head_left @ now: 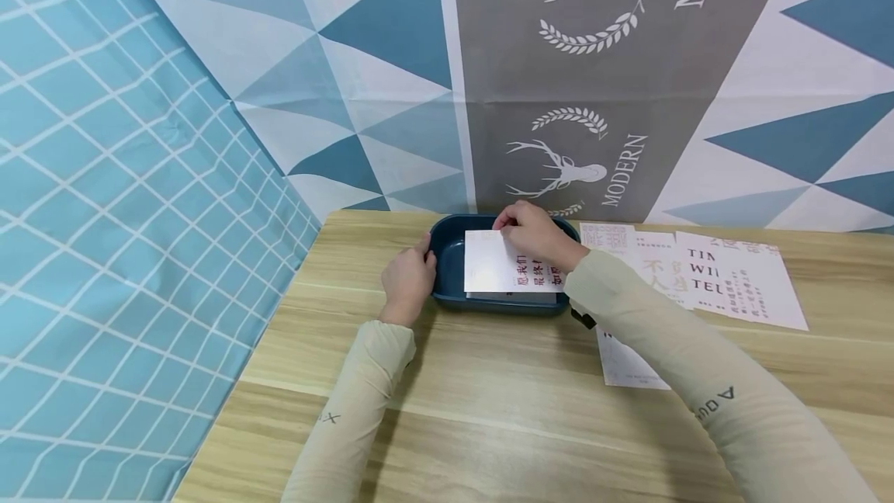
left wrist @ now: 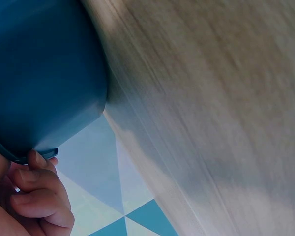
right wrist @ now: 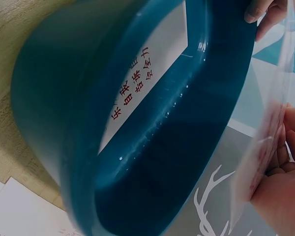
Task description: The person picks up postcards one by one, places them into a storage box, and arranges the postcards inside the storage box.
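Observation:
A dark blue oblong plastic basin [head_left: 448, 274] stands on the wooden table near the wall. My left hand [head_left: 408, 282] grips its left end, with fingers curled at the rim [left wrist: 20, 158] in the left wrist view. Above the basin's opening, my right hand [head_left: 538, 237] pinches a white card with red characters [head_left: 489, 262] by its far edge. Seen from the right wrist, this held card [right wrist: 260, 152] is nearly edge-on and apart from the basin. Another white card with red characters [right wrist: 157, 64] lies inside the basin.
Several printed paper cards [head_left: 754, 286] lie overlapping on the table [head_left: 489, 410] to the basin's right. One card [head_left: 632, 367] sits nearer, partly under the right forearm. A patterned cloth wall [head_left: 545, 84] rises just behind the basin; a blue grid-patterned sheet [head_left: 140, 216] borders the left.

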`<state>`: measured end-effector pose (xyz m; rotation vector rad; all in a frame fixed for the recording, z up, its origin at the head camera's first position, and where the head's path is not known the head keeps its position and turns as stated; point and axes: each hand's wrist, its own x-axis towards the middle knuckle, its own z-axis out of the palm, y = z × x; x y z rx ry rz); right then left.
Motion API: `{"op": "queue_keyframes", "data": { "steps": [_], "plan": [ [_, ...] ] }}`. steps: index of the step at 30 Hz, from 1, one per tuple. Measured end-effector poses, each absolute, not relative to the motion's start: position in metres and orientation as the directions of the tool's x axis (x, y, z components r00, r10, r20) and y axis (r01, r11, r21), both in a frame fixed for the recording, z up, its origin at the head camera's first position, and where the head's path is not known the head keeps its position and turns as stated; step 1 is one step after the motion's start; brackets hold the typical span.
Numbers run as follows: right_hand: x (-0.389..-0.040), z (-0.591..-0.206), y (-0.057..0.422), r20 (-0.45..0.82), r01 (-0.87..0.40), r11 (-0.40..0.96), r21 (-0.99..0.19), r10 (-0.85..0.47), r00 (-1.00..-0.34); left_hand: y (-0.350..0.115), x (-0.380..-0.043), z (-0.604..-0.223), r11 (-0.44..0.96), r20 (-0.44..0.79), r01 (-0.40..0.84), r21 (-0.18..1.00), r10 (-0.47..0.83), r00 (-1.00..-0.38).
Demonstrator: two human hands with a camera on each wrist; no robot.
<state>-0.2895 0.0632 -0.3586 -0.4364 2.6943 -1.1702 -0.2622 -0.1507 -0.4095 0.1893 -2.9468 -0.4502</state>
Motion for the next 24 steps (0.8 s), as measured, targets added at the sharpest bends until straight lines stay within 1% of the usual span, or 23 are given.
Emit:
{"op": "queue_keyframes", "data": {
  "steps": [6,13,24],
  "plan": [
    [-0.2889,-0.3608,0.0620,-0.053,-0.184,0.640,-0.746,-0.332,-0.942,-0.1497,-0.2618,-0.4094,0.945,0.125,-0.106,0.310,-0.151,-0.981],
    [-0.2892,-0.3617,0.0597,-0.046,-0.197,0.627,-0.754,-0.349,-0.936,-0.1499,-0.2621,-0.4090,0.941,0.128,-0.104,0.321,-0.152,-0.980],
    [-0.2888,-0.3650,0.0587,-0.054,-0.192,0.660,-0.726,-0.334,-0.941,-0.1499,-0.2614,-0.4089,0.942,0.130,-0.100,0.319,-0.148,-0.980]
  ]
}}
